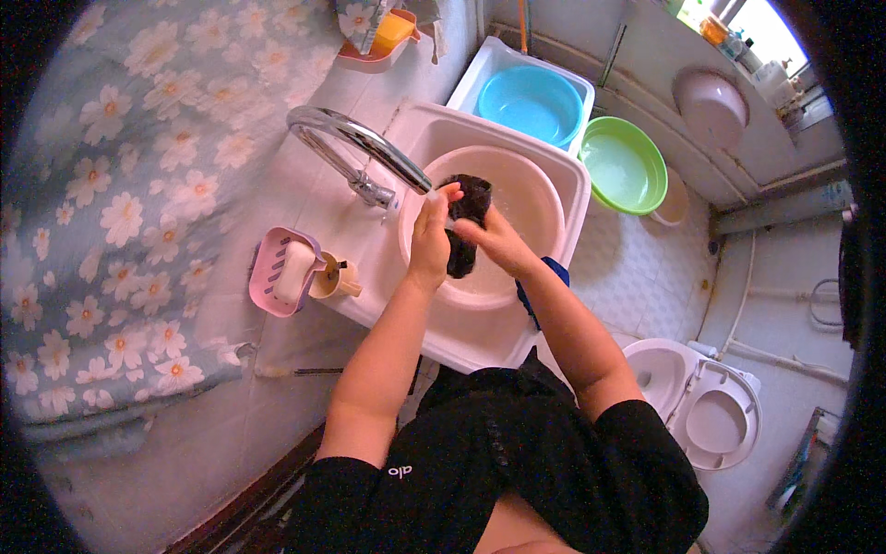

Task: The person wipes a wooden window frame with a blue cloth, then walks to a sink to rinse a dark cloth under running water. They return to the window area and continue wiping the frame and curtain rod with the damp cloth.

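Note:
A dark, wet cloth item [471, 197] is held between my two hands over a pink plastic basin [547, 201], and part of it hangs below them. My left hand [430, 239] grips it from the left side, close under the spout of a chrome faucet [374, 149]. On its right side my right hand [495, 239] holds it with the thumb across the front. The basin rests in a white sink [443, 325] and appears to have some water in it. A dark blue cloth [554, 270] lies over the sink's rim beside my right forearm.
Left of the sink are a pink soap dish [259, 277] with a bar of soap [295, 270] and a beige cup [332, 280]. Beyond the sink stand a blue basin [529, 104] and a green basin [623, 166] holding liquid. A toilet [661, 370] is at the right, a floral curtain [124, 215] at the left.

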Available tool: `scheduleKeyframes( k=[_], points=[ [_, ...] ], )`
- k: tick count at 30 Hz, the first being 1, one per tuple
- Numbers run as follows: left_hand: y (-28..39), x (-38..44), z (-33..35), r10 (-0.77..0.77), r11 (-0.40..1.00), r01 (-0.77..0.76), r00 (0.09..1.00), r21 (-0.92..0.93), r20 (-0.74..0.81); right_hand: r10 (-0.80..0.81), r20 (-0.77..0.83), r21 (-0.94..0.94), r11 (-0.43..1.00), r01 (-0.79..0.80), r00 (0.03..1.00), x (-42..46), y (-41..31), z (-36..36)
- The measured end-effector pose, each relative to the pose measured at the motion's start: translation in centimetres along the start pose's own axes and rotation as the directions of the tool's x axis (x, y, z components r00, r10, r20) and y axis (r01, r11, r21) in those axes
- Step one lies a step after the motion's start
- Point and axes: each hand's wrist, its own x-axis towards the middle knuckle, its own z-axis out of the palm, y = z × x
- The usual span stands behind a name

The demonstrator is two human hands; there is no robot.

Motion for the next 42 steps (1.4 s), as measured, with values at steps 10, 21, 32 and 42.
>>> scheduleKeyframes(
  k=[10,21,32,42],
  points=[
    [0.2,-0.5,-1.7,-0.364,0.931,0.365,0.931,-0.013,0.022,0.089,-0.02,0.158,0.984,-0.085,0.996,0.3,-0.9,0.9],
    [-1.6,0.4,-5.2,-0.132,0.979,0.138,0.99,-0.152,0.051,-0.264,-0.169,-0.269,0.939,0.213,0.95,1.7,0.0,-0.1],
    [-3.4,2.7,-4.2,-0.217,0.97,0.2,0.968,-0.137,-0.123,0.208,-0.276,0.277,0.952,-0.13,0.938,1.7,-1.6,4.2],
    [-1.5,1.3,1.4,-0.383,0.856,0.318,0.92,-0.409,-0.087,-0.193,-0.452,-0.527,0.845,-0.086,0.871,5.6,-0.7,1.5]
  ],
)
